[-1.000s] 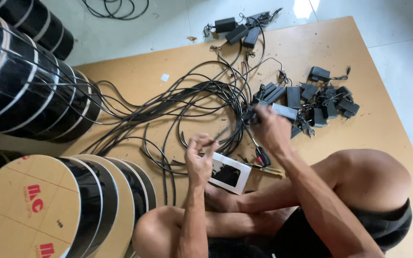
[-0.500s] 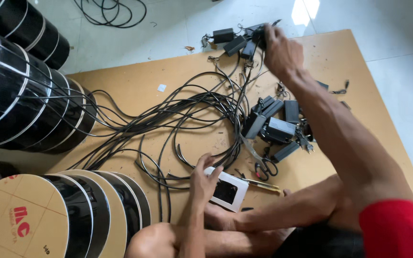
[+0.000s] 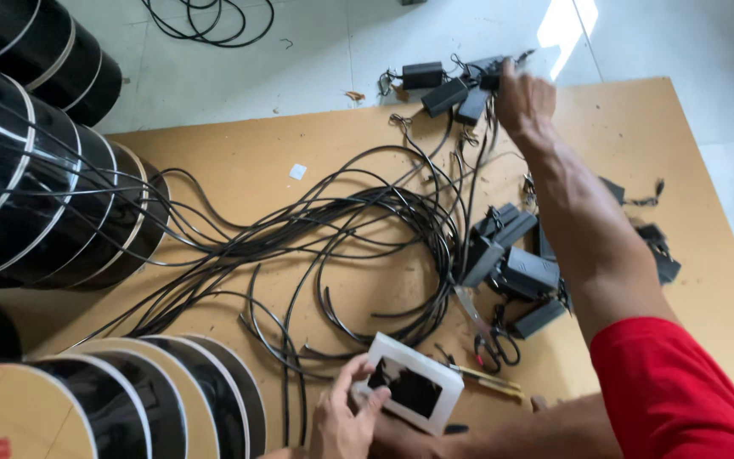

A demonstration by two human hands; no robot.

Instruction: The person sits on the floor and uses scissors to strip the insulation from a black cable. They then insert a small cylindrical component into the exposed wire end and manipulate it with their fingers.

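My right hand [image 3: 523,100] reaches to the far edge of the brown board [image 3: 239,161], its fingers closed on a black power adapter [image 3: 493,71]. That adapter belongs to a small cluster of adapters [image 3: 445,92] lying half on the floor. Near my body, my left hand [image 3: 343,418] pinches the left edge of a white-framed dark panel [image 3: 411,389] that lies flat on the board. A tangle of black cables [image 3: 358,229] spreads between the two hands.
A second pile of black adapters [image 3: 513,265] lies under my right forearm, with scissors [image 3: 491,342] and a yellow-handled tool [image 3: 488,379] nearby. Large black cable reels [image 3: 36,170] stand at the left, more reels [image 3: 129,399] at the lower left. A cable coil [image 3: 207,19] lies on the floor.
My right hand has moved from the middle adapter pile up to the adapter cluster at the far edge. My left hand has let go of a cable and settled on the white-framed panel.
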